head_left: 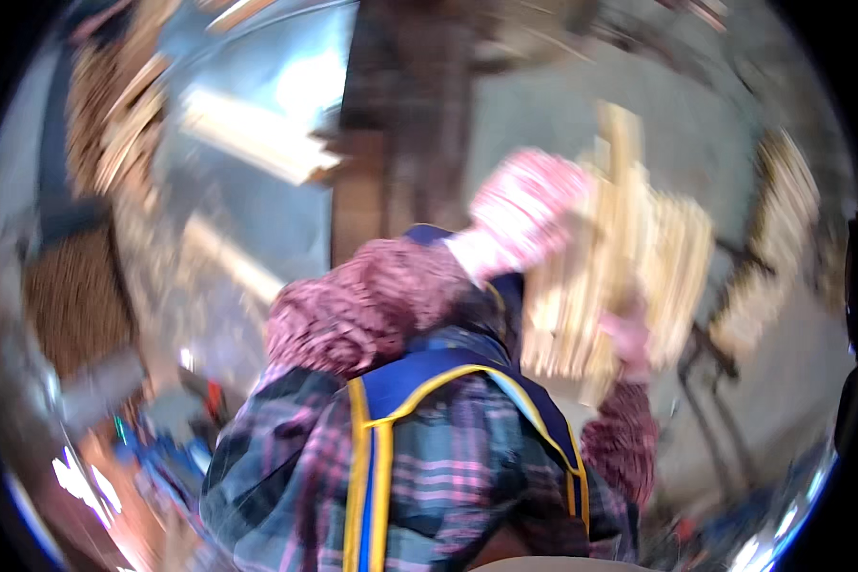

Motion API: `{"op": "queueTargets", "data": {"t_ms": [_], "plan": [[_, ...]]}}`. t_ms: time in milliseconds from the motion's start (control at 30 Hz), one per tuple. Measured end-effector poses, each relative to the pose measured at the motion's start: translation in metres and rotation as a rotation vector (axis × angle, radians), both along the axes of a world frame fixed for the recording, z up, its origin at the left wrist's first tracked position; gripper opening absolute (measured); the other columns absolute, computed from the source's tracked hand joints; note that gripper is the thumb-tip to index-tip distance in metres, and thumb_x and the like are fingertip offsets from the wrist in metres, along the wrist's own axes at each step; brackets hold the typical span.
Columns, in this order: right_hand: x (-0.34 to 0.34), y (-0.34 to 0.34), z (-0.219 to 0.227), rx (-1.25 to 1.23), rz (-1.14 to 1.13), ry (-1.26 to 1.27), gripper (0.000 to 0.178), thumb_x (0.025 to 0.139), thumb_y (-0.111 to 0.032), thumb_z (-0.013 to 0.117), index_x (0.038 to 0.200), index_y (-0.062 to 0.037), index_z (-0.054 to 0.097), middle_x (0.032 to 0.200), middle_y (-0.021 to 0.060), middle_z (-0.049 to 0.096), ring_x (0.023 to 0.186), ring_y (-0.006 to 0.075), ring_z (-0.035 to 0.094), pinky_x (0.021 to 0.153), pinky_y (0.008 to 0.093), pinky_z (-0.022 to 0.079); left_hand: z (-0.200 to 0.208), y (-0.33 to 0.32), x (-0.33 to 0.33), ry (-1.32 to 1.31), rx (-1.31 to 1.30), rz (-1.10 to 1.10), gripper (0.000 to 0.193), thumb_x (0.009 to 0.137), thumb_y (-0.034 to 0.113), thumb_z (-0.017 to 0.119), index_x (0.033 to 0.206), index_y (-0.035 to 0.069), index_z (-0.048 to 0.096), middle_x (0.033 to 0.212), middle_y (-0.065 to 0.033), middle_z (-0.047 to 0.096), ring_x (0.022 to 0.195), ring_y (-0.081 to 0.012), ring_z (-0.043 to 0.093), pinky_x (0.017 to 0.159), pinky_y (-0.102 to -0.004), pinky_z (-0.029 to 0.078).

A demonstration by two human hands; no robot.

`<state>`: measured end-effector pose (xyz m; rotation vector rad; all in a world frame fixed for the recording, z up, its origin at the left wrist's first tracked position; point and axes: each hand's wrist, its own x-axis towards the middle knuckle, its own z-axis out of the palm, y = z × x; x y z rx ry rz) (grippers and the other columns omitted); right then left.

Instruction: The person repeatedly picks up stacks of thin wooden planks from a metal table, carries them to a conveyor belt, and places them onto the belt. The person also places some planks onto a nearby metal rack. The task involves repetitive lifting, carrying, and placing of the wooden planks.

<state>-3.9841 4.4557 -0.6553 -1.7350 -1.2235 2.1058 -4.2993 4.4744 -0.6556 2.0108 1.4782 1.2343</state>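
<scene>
A stack of pale wooden strips [677,257] lies in front of me on the right, side by side. One longer wooden strip [622,143] lies over the stack and sticks out past its far end. At the near part of that strip, my right hand [627,336] in a pink glove looks closed around it. My left hand [529,205], in a pink-and-white glove, reaches across to the stack's left edge, rounded. Its fingertips are smeared by motion and partly hidden, so its grip is unclear. Maroon oversleeves cover both my forearms.
A blurred wooden piece [253,133] rests on a shiny metal surface [186,172] at the left. More strips [129,124] are piled at the far left, and another pile [782,200] lies at the right. A dark brown beam [405,114] runs away from me.
</scene>
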Motion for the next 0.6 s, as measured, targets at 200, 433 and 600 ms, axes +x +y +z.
{"op": "queueTargets", "data": {"t_ms": [200,433,600], "plan": [[0.214,0.056,-0.104,0.384,-0.106,-0.608,0.105,0.075,-0.001,0.074,0.159,-0.0041,0.011,0.145,0.0261,0.047,0.123,0.0339,0.055,0.108,0.0357,0.043,-0.035,-0.130,-0.102,0.227,-0.461,0.314,0.061,0.078,0.029,0.077,0.132,0.012,0.058,0.130,-0.0170,0.057,0.122,-0.0388,0.052,0.107,-0.0479,0.041],[0.287,0.033,-0.241,-0.256,-0.448,-0.417,0.096,0.077,-0.010,0.065,0.159,-0.0033,0.015,0.109,0.0162,0.065,0.098,0.0219,0.065,0.087,0.0277,0.048,-0.097,-0.403,-0.229,-0.191,-1.044,1.713,0.066,0.093,0.042,0.064,0.144,0.003,0.047,0.127,-0.0201,0.064,0.110,-0.0314,0.064,0.094,-0.0360,0.049],[0.307,0.035,-0.273,-0.235,-0.365,-0.238,0.095,0.076,-0.012,0.060,0.159,-0.0045,0.014,0.092,0.0121,0.065,0.083,0.0191,0.064,0.073,0.0230,0.048,-0.125,-0.402,-0.226,-0.156,-1.425,1.704,0.085,0.093,0.056,0.060,0.152,0.001,0.032,0.130,-0.0229,0.061,0.115,-0.0305,0.062,0.096,-0.0378,0.047]]}}
